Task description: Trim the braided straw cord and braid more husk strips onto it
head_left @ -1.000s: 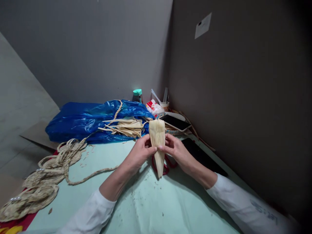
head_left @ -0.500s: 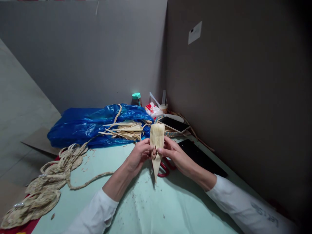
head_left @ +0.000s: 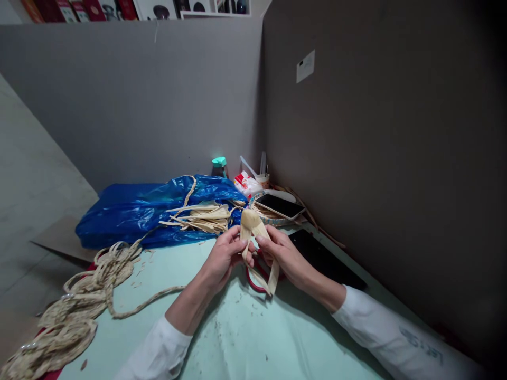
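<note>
A pale dried corn husk [head_left: 250,221] is held up between both hands, parted down its middle into two strips that still join at the rounded top. My left hand [head_left: 226,257] pinches the left strip between thumb and fingers. The right strip, with its narrow tip hanging low, is gripped by my right hand [head_left: 283,253]. Just behind and below the husk lie red-handled scissors [head_left: 255,286], partly hidden by it. A bundle of cut husk strips [head_left: 206,217] rests on the blue plastic bag [head_left: 130,211] beyond my left hand.
Braided husk cord [head_left: 75,311] lies in loops on the left of the pale green tabletop [head_left: 233,343]. A phone [head_left: 279,205] sits on a round woven item, with a black flat board [head_left: 325,258] nearer. Behind stand a teal-lidded bottle [head_left: 219,167] and a cup [head_left: 263,180]. Grey partitions enclose the back and right.
The husk was one whole tapering piece; now it is split into two strips, with my hands pulling the halves apart. The camera view has tilted up slightly.
</note>
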### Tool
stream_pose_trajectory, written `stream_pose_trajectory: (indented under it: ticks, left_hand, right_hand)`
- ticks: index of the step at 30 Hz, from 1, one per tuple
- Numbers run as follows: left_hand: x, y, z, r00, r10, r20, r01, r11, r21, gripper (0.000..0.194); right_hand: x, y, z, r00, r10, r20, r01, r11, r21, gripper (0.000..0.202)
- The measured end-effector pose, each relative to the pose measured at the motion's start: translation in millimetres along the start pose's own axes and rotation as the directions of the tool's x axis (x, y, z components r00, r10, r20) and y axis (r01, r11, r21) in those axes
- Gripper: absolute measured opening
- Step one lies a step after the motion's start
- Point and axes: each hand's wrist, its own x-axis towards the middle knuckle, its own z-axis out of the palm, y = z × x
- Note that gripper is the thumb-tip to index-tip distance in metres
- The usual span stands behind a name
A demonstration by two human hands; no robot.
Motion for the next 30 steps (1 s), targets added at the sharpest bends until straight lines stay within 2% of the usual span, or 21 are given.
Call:
stream_pose_trajectory:
  ticks: [2,5,9,11,14,17,19,23,27,30]
  left_hand:
    - [-2.0,2.9,2.3,1.000,-0.006,0.011,0.006,0.999,-0.049,0.028]
    - [-5.7,8.7,6.4,1.000,-0.026,-0.009,0.025,0.997,-0.071,0.028]
    - [-6.5,11.0,7.1,0.995,-0.049,-0.090,0.053,0.998,0.042,0.029]
    - [-4.5,9.3,4.8,0.985,-0.007,-0.172,0.017,0.998,0.054,0.030]
    - [-0.6,8.1,-0.4,0.963,0.073,-0.259,-0.074,0.997,0.004,0.033]
    - [1.8,11.2,-5.9,0.956,0.094,-0.279,-0.110,0.993,-0.042,0.034]
    - [2.0,13.7,-8.9,0.954,0.106,-0.279,-0.125,0.991,-0.053,0.033]
    - [0.7,13.9,-9.6,0.959,0.133,-0.251,-0.126,0.991,0.045,0.028]
    - [-1.2,8.4,0.1,0.968,0.120,-0.220,-0.063,0.966,0.249,0.023]
    - [-2.0,5.1,8.4,0.963,0.138,-0.232,-0.051,0.938,0.344,0.022]
  right_hand:
    - [-0.1,1.3,-0.3,0.999,-0.021,-0.030,0.018,0.996,-0.089,0.024]
    - [-1.1,2.6,-0.7,0.991,-0.095,-0.092,0.061,0.945,-0.323,0.023]
    - [-5.8,-2.4,2.5,0.990,-0.138,-0.042,0.096,0.844,-0.527,0.025]
    - [-7.9,-5.6,4.4,0.994,-0.110,0.003,0.096,0.854,-0.512,0.025]
    - [-9.0,-7.0,6.3,0.995,-0.005,0.104,0.042,0.932,-0.361,0.029]
    - [-8.4,-4.3,7.6,0.979,0.083,0.189,-0.036,0.970,-0.241,0.030]
    - [-7.8,-2.0,8.1,0.973,0.098,0.208,-0.058,0.980,-0.190,0.028]
    - [-6.4,-3.0,7.2,0.978,0.095,0.186,-0.062,0.983,-0.174,0.031]
    - [-4.6,-9.0,5.2,0.995,-0.015,0.095,0.040,0.962,-0.269,0.030]
    - [-3.9,-10.4,4.6,0.997,-0.079,0.017,0.081,0.953,-0.292,0.026]
